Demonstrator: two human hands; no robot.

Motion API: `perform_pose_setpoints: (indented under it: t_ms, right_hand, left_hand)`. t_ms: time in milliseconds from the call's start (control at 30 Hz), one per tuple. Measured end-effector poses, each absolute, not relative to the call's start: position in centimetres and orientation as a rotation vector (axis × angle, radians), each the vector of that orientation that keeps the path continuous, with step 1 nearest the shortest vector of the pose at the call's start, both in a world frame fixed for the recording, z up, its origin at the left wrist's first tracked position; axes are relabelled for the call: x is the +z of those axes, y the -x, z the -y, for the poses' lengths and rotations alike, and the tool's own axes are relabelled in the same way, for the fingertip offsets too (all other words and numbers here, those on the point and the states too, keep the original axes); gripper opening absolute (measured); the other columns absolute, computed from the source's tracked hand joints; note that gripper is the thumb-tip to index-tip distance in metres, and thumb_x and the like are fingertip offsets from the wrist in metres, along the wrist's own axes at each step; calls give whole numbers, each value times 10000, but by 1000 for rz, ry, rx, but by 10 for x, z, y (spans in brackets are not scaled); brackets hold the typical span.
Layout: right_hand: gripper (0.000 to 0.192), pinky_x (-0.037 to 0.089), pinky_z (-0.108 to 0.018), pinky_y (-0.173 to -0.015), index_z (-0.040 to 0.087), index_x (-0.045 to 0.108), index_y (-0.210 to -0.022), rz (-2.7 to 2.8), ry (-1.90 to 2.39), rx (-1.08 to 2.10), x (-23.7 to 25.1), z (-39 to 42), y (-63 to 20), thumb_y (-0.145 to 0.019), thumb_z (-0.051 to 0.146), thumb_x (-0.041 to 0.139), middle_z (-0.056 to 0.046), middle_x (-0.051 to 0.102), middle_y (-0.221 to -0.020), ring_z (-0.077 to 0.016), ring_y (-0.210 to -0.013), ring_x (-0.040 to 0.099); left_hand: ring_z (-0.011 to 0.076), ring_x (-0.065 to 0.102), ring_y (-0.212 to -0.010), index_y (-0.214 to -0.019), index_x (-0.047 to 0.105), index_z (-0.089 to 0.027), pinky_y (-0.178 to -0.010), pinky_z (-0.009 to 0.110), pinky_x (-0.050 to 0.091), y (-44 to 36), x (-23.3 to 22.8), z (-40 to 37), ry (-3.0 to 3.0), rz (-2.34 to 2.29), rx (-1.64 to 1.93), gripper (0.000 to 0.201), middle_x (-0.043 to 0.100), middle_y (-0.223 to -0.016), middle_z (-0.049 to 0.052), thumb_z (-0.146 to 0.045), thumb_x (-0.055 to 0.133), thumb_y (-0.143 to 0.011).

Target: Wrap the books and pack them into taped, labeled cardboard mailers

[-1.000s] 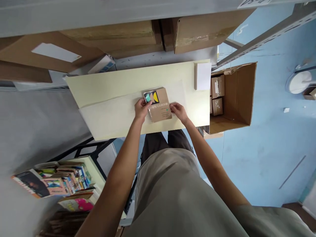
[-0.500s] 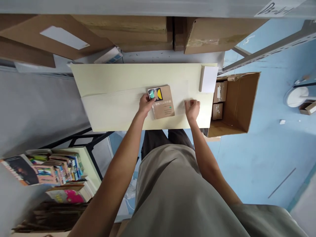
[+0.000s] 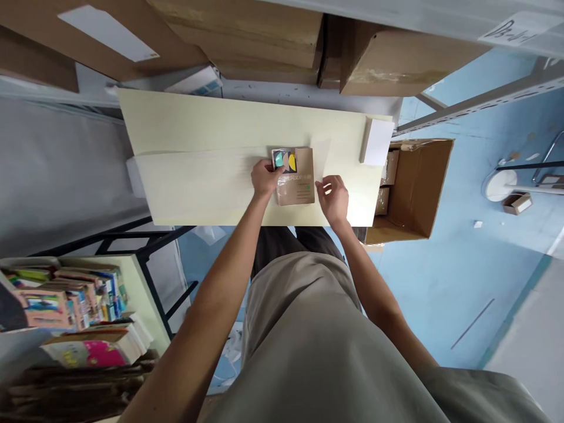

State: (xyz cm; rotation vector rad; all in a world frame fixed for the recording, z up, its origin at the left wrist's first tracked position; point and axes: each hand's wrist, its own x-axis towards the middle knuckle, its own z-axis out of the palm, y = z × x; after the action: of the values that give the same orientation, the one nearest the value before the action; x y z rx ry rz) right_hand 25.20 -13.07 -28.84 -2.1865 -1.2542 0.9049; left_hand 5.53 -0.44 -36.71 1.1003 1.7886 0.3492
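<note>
A brown paperback book [image 3: 296, 189] with Chinese lettering and teal and yellow shapes lies on a thin translucent sheet [image 3: 198, 185] across the pale table. My left hand [image 3: 265, 177] grips the book's left edge, its thumb on the cover. Just off the book's right edge, my right hand [image 3: 333, 200] has its fingertips pinched at the lower corner of the sheet's right flap [image 3: 321, 157]. That flap stands partly raised beside the book. How much of the sheet runs beneath the book is hidden.
A white stack [image 3: 378, 142] sits at the table's [image 3: 229, 123] right end. Beyond it stands an open cardboard box [image 3: 420, 191] with smaller boxes inside. Large cartons [image 3: 264, 47] line the shelf behind. Several books [image 3: 83, 294] fill a rack at lower left.
My right hand has moved left towards the book, and the sheet's right flap has lifted and drawn inward. My left hand keeps its hold on the book. The camera view has shifted and tilted slightly.
</note>
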Motion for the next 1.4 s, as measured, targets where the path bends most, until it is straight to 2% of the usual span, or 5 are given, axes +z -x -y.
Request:
perform_pose_setpoints:
  t_ms: [400,600,867,1067,1400]
  right_hand:
    - [354,707,-487,-1021,199,695,-1335,1670,2281,1088,-321,94,-163,-1234,302,371,-199,541,-1801,-331,-1274,819]
    - [401,697,-528,-1133,248,704,-1505,1757,2001,1262,-321,109,-185,-1118,321,628,-135,432,-1894,-357,-1542,669]
    - [305,666,-513,-1069,189,718,-1336,1238,2310,1103,-332,85,-248,-1081,339,646,-193,807,-1347,-306,-1158,792]
    - [399,531,-360,-756,260,577,-750,1200,2437,1357,-332,44,-242,-1046,471,743,-45,684,-790,-225,-785,635]
    - [438,493,-350,-683,274,559,-685,1412,2454,1184,-298,39,-227,-1034,472,736,-21,638,-659,-209,-680,629]
  left_hand:
    - [320,727,-1285,-1065,754,-219,-1210,476,559,-51,-336,66,-1357,-1770,320,202,762,-1237,167,-403,689,-1114]
    - [348,658,-1349,-1002,721,-214,-1221,532,551,-66,-344,73,-1311,-1899,333,86,678,-1321,186,-255,761,-1067]
    - [322,711,-1250,-1033,690,-236,-1140,494,594,-64,-347,72,-1336,-1909,333,135,660,-1322,142,-171,808,-1036]
    - [352,733,-1294,-1178,742,-229,-1129,496,616,-62,-332,68,-1354,-1898,229,102,673,-1410,168,-204,752,-1081]
    - [505,256,-1806,-1808,426,-183,-1434,706,346,-104,-294,135,-1632,-1547,276,827,326,-1921,251,-505,720,-1105]
